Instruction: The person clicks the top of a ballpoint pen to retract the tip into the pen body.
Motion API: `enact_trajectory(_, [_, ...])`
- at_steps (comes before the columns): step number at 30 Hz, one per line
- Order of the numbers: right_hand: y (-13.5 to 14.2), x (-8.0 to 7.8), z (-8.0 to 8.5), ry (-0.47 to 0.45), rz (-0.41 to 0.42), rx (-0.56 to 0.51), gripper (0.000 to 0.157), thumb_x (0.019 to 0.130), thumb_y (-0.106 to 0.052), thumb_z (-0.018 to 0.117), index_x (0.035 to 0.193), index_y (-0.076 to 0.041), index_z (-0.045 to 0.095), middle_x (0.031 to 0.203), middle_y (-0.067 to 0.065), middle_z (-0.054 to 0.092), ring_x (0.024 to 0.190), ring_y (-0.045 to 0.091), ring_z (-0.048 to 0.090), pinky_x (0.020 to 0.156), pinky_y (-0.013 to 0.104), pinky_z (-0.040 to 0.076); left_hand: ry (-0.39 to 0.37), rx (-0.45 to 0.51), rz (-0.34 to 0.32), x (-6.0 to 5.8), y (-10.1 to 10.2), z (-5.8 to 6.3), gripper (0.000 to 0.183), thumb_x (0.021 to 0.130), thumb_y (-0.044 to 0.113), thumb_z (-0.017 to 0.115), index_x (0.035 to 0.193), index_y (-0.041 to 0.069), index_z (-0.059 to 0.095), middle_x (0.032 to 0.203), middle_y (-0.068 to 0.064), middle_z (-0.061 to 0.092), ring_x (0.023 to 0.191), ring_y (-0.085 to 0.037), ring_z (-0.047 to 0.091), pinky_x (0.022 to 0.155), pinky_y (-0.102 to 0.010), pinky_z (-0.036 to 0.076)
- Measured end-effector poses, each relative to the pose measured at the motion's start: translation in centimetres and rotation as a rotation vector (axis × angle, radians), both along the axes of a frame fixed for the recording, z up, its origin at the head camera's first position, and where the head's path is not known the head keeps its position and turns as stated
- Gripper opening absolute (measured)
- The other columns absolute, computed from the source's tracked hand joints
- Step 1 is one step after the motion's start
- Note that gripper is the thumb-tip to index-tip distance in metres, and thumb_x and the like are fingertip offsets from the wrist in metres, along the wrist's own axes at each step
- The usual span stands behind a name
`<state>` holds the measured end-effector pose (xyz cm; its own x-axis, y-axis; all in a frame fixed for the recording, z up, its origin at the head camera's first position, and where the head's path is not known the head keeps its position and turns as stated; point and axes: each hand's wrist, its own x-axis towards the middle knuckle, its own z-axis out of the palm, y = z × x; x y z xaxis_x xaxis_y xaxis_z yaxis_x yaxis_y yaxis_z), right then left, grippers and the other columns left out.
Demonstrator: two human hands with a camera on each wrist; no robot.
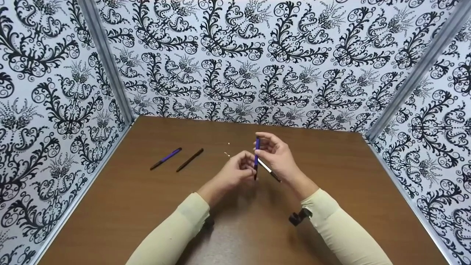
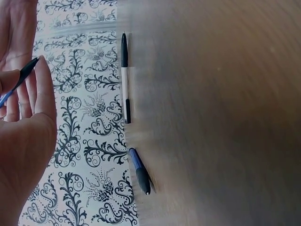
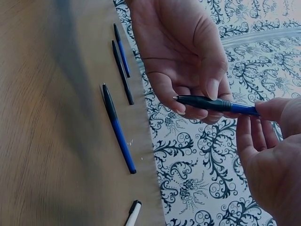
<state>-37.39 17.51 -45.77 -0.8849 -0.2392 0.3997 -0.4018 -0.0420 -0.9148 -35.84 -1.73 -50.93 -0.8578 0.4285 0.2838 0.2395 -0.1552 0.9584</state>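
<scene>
A blue pen [image 1: 256, 156] with a black grip stands nearly upright between my two hands, tip down. My left hand [image 1: 239, 170] holds its lower, black grip part, the thumb pressing on the grip in the right wrist view. With thumb and fingers, my right hand [image 1: 278, 156] pinches the blue upper end. The pen's metal tip [image 3: 175, 98] shows bare in the right wrist view. Behind the hands a white pen [image 1: 266, 168] with a black grip lies on the table, partly covered by the right hand. Another blue pen [image 3: 120, 136] lies nearby, hidden in the head view.
Left of the hands, a blue pen [image 1: 166, 158] and a black pen [image 1: 189, 160] lie side by side on the brown table [image 1: 121, 198]. Small white marks [image 1: 227, 154] show near the left hand. Patterned walls [image 1: 235, 73] enclose the table at the back and sides.
</scene>
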Motion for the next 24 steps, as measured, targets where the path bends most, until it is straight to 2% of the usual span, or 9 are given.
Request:
enact_trajectory(4, [0.06, -0.08, -0.19, 0.012, 0.012, -0.013, 0.052, 0.096, 0.013, 0.075, 0.145, -0.004, 0.068, 0.117, 0.018, 0.074, 0.112, 0.037, 0.070, 0.097, 0.036, 0.060, -0.002, -0.004, -0.012, -0.12, -0.08, -0.03, 0.035, 0.090, -0.017, 0.060, 0.124, -0.007, 0.059, 0.103, -0.006, 0.066, 0.091, -0.018, 0.068, 0.087, -0.049, 0.064])
enact_trajectory(6, [0.07, -0.16, -0.27, 0.019, 0.018, -0.021, 0.052, 0.097, 0.013, 0.075, 0.145, -0.004, 0.068, 0.117, 0.018, 0.074, 0.111, 0.036, 0.071, 0.096, 0.035, 0.060, -0.005, -0.006, -0.015, -0.22, -0.12, -0.04, 0.035, 0.090, -0.017, 0.059, 0.124, -0.007, 0.059, 0.104, -0.006, 0.065, 0.092, -0.018, 0.068, 0.086, -0.049, 0.065])
enact_trajectory(11, [0.11, -0.20, -0.17, 0.025, 0.013, -0.023, 0.052, 0.096, 0.014, 0.075, 0.144, -0.004, 0.068, 0.116, 0.017, 0.075, 0.109, 0.032, 0.072, 0.097, 0.035, 0.060, 0.004, 0.007, -0.015, -0.39, -0.10, -0.12, 0.035, 0.090, -0.017, 0.061, 0.124, -0.008, 0.059, 0.103, -0.006, 0.065, 0.091, -0.018, 0.068, 0.079, -0.035, 0.065])
enact_trajectory(17, [0.12, -0.13, -0.02, 0.021, 0.009, -0.032, 0.052, 0.096, 0.015, 0.075, 0.143, -0.003, 0.069, 0.114, 0.018, 0.075, 0.110, 0.038, 0.071, 0.096, 0.035, 0.060, 0.022, 0.001, -0.007, -0.51, -0.05, -0.06, 0.034, 0.091, -0.017, 0.062, 0.124, -0.009, 0.059, 0.104, -0.006, 0.065, 0.092, -0.019, 0.068, 0.087, -0.052, 0.065])
enact_trajectory(24, [0.16, -0.13, 0.03, 0.022, 0.001, -0.035, 0.051, 0.094, 0.014, 0.077, 0.142, -0.005, 0.070, 0.113, 0.018, 0.075, 0.106, 0.031, 0.071, 0.095, 0.036, 0.060, 0.003, 0.032, -0.021, -0.63, 0.03, -0.13, 0.035, 0.090, -0.018, 0.061, 0.124, -0.009, 0.058, 0.104, -0.007, 0.065, 0.092, -0.019, 0.068, 0.082, -0.037, 0.066])
